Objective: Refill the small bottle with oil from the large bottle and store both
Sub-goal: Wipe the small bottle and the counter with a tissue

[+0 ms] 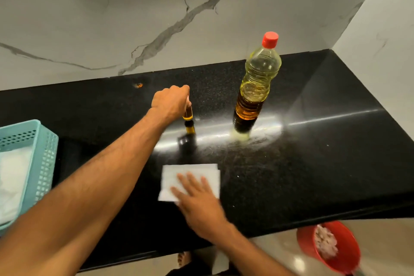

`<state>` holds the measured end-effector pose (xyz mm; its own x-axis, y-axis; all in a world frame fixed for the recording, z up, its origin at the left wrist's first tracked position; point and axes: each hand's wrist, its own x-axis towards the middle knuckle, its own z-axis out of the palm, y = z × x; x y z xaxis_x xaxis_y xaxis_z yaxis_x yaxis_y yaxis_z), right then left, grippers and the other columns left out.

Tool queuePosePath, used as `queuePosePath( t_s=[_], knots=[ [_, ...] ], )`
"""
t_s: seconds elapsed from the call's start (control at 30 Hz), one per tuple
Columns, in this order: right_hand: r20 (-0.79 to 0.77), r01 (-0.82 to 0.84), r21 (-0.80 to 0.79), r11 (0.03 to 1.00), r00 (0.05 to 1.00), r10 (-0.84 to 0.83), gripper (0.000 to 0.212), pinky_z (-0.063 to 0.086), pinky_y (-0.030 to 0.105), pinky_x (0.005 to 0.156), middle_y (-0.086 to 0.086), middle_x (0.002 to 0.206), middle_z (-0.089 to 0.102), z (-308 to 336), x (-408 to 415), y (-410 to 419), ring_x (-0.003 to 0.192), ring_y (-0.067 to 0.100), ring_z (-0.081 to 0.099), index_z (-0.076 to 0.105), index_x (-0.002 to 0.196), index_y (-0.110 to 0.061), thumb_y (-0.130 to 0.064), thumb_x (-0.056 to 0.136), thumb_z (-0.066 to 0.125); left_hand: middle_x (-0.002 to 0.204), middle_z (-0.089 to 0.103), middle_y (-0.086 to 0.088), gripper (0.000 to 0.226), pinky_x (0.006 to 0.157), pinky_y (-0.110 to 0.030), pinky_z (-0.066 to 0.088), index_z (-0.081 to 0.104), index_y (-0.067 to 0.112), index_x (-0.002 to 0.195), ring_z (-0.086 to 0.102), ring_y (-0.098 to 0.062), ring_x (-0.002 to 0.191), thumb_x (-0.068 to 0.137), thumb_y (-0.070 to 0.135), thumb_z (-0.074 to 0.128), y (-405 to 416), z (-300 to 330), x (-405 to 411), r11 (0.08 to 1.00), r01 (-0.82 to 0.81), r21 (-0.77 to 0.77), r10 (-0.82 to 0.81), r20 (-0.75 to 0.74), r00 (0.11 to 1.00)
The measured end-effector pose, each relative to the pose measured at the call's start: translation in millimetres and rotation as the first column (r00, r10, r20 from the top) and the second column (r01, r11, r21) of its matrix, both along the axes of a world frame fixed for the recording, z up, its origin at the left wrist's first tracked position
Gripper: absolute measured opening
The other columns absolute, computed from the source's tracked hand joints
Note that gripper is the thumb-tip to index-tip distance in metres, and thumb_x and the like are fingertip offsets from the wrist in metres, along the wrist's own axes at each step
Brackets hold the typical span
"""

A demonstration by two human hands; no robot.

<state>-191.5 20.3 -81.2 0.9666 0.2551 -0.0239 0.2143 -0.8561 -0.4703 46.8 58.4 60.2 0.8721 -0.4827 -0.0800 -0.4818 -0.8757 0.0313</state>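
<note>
A small bottle (188, 119) of amber oil stands on the black counter (313, 152); my left hand (170, 102) grips its top from above, hiding the cap. To its right the large plastic oil bottle (255, 87) stands upright with its red cap (270, 39) on, roughly a third full. Nearer to me, my right hand (197, 195) presses flat with straight fingers on a folded white tissue (190, 177) lying on the counter.
A teal perforated basket (42, 154) holding white tissues sits at the counter's left edge. A red bin (329, 246) with crumpled tissue stands on the floor at lower right. A marble wall closes the back and right side. An oily sheen surrounds the large bottle's base.
</note>
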Motion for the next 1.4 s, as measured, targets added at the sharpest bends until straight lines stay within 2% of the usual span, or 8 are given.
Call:
queuePosePath(
  t_s=[0.07, 0.27, 0.47, 0.6, 0.8, 1.07, 1.27, 1.4],
  knots=[
    [0.036, 0.254, -0.035, 0.967, 0.967, -0.253, 0.044, 0.026, 0.061, 0.109, 0.01, 0.151, 0.042, 3.4, -14.4, -64.0, 0.139, 0.036, 0.039, 0.055, 0.136, -0.022, -0.023, 0.092, 0.055, 0.091, 0.06, -0.008, 0.017, 0.062, -0.038, 0.041, 0.051, 0.015, 0.103, 0.056, -0.027, 0.075, 0.098, 0.029, 0.044, -6.9, -4.3, -4.9, 1.0, 0.013, -0.01, -0.013, -0.012, 1.0],
    [-0.034, 0.696, -0.112, 0.709, 0.711, -0.703, 0.045, 0.008, 0.05, 0.12, 0.006, 0.162, 0.018, 16.2, 0.6, -203.8, 0.15, 0.028, 0.011, 0.036, 0.149, -0.025, -0.031, 0.104, 0.033, 0.092, 0.061, -0.009, 0.016, 0.066, -0.041, 0.048, 0.051, 0.015, 0.101, 0.058, -0.028, 0.077, 0.097, 0.028, 0.044, -33.0, -10.9, -17.6, 0.999, 0.044, -0.017, -0.045, -0.035, 0.998],
    [0.009, 0.416, -0.097, 0.904, 0.909, -0.417, 0.045, 0.026, 0.059, 0.11, 0.01, 0.152, 0.04, 10.4, -53.8, -108.2, 0.14, 0.036, 0.036, 0.053, 0.138, -0.025, -0.025, 0.094, 0.053, 0.089, 0.061, -0.008, 0.015, 0.063, -0.04, 0.047, 0.051, 0.015, 0.1, 0.058, -0.027, 0.074, 0.098, 0.029, 0.044, -51.7, -19.9, -26.5, 0.998, 0.061, -0.02, -0.061, -0.03, 0.998],
    [-0.055, 0.124, -0.047, 0.991, 0.991, -0.126, 0.048, 0.002, 0.055, 0.119, 0.005, 0.162, 0.016, 5.0, -20.1, -56.6, 0.15, 0.03, 0.006, 0.037, 0.148, -0.027, -0.032, 0.1, 0.037, 0.086, 0.061, -0.007, 0.014, 0.063, -0.039, 0.048, 0.051, 0.016, 0.098, 0.058, -0.026, 0.073, 0.098, 0.029, 0.045, -57.9, -22.1, -23.6, 0.998, 0.057, -0.014, -0.058, -0.024, 0.998],
    [-0.066, 0.309, -0.161, 0.937, 0.944, -0.323, 0.048, 0.001, 0.051, 0.118, 0.002, 0.164, 0.009, 16.5, 54.8, -118.9, 0.151, 0.026, 0.004, 0.029, 0.152, -0.029, -0.03, 0.104, 0.033, 0.086, 0.061, -0.005, 0.013, 0.066, -0.04, 0.051, 0.05, 0.019, 0.099, 0.058, -0.025, 0.073, 0.097, 0.032, 0.046, -58.2, -26.1, -17.6, 1.0, 0.01, -0.029, -0.011, -0.029, 1.0],
    [-0.02, 0.75, -0.153, 0.644, 0.649, -0.76, 0.046, 0.007, 0.054, 0.119, 0.005, 0.163, 0.017, 18.1, 35.9, -265.2, 0.15, 0.027, 0.009, 0.033, 0.15, -0.027, -0.036, 0.105, 0.027, 0.086, 0.062, -0.005, 0.014, 0.063, -0.037, 0.049, 0.052, 0.02, 0.1, 0.058, -0.024, 0.073, 0.098, 0.031, 0.043, -57.8, -24.9, -17.2, 0.999, -0.009, -0.032, 0.008, -0.029, 1.0],
    [-0.032, 0.462, -0.106, 0.88, 0.883, -0.468, 0.047, 0.001, 0.052, 0.118, 0.001, 0.164, 0.01, 9.8, 41.0, -136.1, 0.151, 0.026, 0.004, 0.029, 0.151, -0.032, -0.035, 0.104, 0.03, 0.086, 0.061, -0.004, 0.014, 0.061, -0.036, 0.047, 0.053, 0.021, 0.098, 0.057, -0.021, 0.072, 0.098, 0.032, 0.045, -53.2, -16.6, -11.9, 0.999, -0.022, -0.029, 0.021, -0.047, 0.999],
    [-0.047, 0.365, -0.075, 0.928, 0.928, -0.369, 0.047, -0.002, 0.051, 0.118, 0.0, 0.164, 0.009, 9.8, 89.4, -90.6, 0.151, 0.025, 0.002, 0.03, 0.15, -0.032, -0.036, 0.103, 0.031, 0.089, 0.061, -0.007, 0.012, 0.062, -0.038, 0.048, 0.052, 0.017, 0.099, 0.058, -0.025, 0.073, 0.097, 0.028, 0.046, -41.1, -6.1, -2.1, 0.999, -0.033, -0.03, 0.033, -0.005, 0.999]
  ],
)
